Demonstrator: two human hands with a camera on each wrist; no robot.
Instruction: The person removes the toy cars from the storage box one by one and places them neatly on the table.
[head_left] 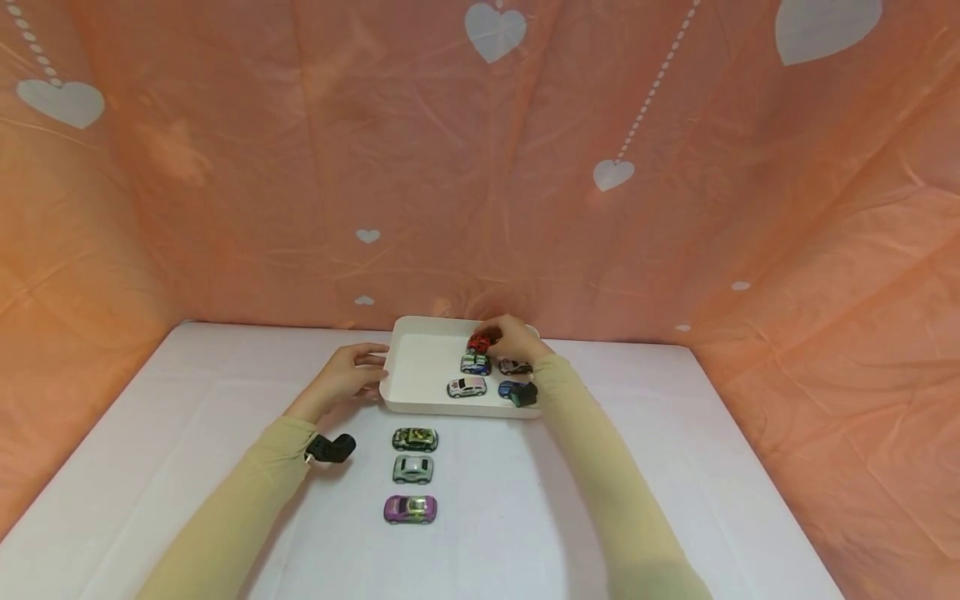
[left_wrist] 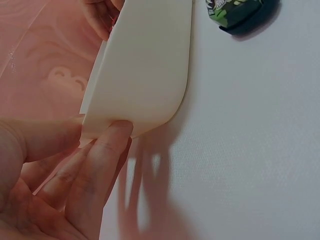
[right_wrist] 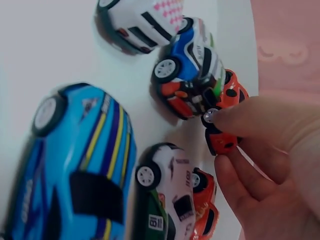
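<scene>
Near the back of the table, my right hand pinches a red toy car with black spots between thumb and fingers, inside the white tray. Close beside it stands a blue, white and green toy car. My left hand is at the tray's left end, thumb at the rim and a finger on the outer wall, pinching it. Also in the tray are a white car, a striped blue car, a white and green car and an orange car.
In front of the tray, a green patterned car, a silver-grey car and a purple car form a column on the white tabletop. An orange cloth with hearts hangs right behind the tray.
</scene>
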